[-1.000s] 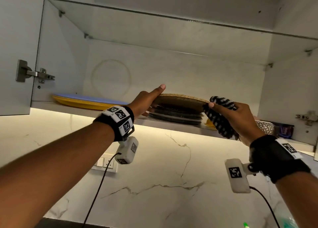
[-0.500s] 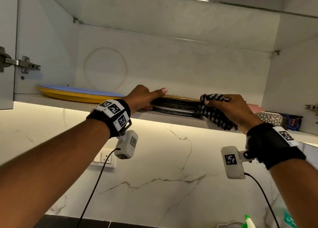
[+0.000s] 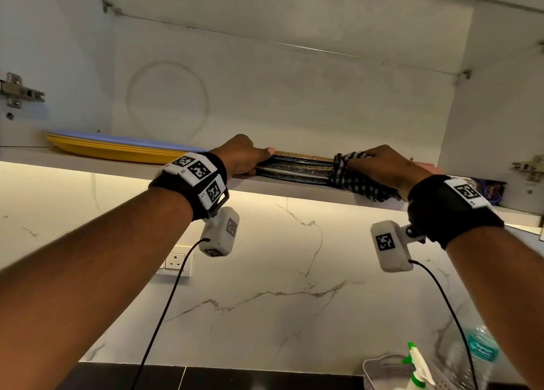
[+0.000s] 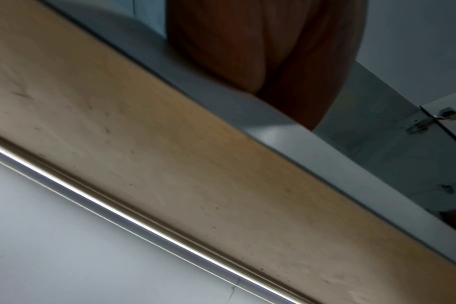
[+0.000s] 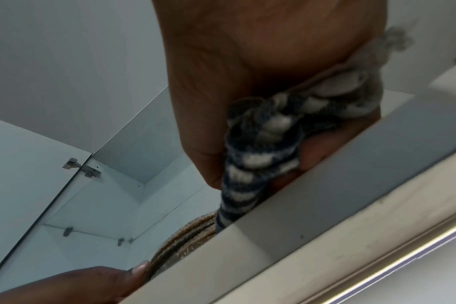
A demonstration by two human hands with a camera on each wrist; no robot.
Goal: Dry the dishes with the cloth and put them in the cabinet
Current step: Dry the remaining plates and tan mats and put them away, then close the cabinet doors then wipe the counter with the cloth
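Plates: a stack of dark plates point(image 3: 294, 169) with a speckled tan one on top lies flat on the cabinet shelf point(image 3: 88, 164), between the two hands.
Left hand: the left hand point(image 3: 243, 155) is at the stack's left edge, thumb lying on the top plate's rim; the fingers are hidden, so I cannot tell the grip.
Right hand: the right hand point(image 3: 382, 166) holds the bunched checked cloth point(image 3: 353, 180) in curled fingers, at the stack's right edge.
Cloth: hangs over the shelf's front edge.
Elsewhere on shelf: yellow and blue plates point(image 3: 112, 148), left of the stack.
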